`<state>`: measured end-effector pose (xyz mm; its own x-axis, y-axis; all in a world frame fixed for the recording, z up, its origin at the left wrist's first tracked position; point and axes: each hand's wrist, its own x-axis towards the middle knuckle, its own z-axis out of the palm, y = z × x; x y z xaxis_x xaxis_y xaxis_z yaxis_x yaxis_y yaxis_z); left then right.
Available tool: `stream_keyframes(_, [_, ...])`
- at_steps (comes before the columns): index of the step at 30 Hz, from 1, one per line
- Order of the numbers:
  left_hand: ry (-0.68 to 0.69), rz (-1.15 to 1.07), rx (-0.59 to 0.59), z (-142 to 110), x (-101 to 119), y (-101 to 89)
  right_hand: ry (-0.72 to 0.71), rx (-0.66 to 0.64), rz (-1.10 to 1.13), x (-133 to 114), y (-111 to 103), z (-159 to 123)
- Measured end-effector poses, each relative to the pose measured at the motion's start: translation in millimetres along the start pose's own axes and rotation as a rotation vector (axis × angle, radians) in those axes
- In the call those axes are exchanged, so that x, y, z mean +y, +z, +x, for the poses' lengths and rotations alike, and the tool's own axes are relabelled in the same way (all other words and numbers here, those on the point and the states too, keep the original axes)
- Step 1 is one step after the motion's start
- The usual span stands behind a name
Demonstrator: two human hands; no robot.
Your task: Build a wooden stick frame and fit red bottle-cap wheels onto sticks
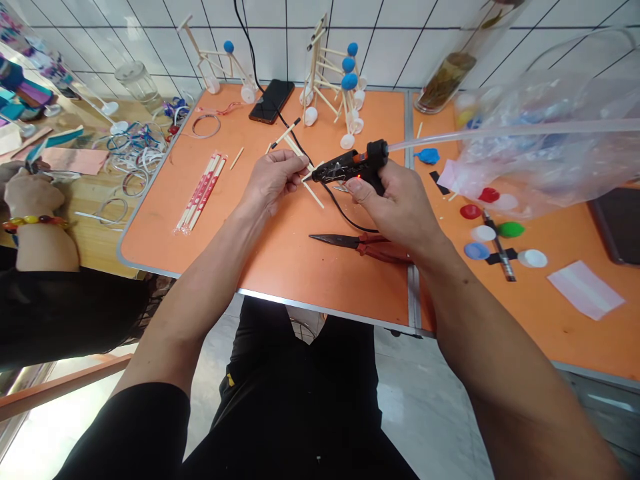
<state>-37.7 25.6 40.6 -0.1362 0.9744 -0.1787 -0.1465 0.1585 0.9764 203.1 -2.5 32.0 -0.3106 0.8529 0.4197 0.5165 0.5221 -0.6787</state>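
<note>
My right hand [395, 200] is wrapped round a black hot glue gun [345, 165], a small red light glowing near my thumb. A long clear glue stick [450, 138] sticks out of its back end. My left hand [276, 177] pinches a small frame of wooden sticks [314, 194], some with dark ends. The gun's nozzle meets the sticks close to my left fingertips; whether glue is coming out is too small to tell. Below the gun lie red-handled pliers [345, 241]. Left of my left hand are wrapped chopsticks [201, 192] and a short loose stick [237, 159].
Stick structures with blue balls [349, 81] and white caps stand at the back, near a black phone [271, 101]. Bottle caps [483, 233], a pen and a plastic bag [545, 147] lie right. At left, another person's hand [33, 197] works beside tangled cords [135, 150].
</note>
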Motion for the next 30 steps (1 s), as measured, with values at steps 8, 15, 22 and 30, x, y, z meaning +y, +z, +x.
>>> stream_keyframes(8, [-0.01, 0.019, 0.013, -1.2, 1.3, 0.9, 0.006, 0.015, -0.007, -1.4, -0.1, -0.1])
stream_keyframes(15, [-0.009, -0.009, -0.003, -1.7, 2.2, 0.2, -0.01, 0.024, -0.031, 1.4, 0.3, -0.5])
stream_keyframes(22, [-0.002, -0.016, -0.001, -1.0, 0.5, -0.5, -0.018, 0.015, -0.026, 5.1, 2.1, -0.8])
stream_keyframes(30, [-0.024, -0.043, 0.004, 2.9, -0.1, -0.5, -0.006, 0.023, 0.02, 3.5, 0.8, -0.4])
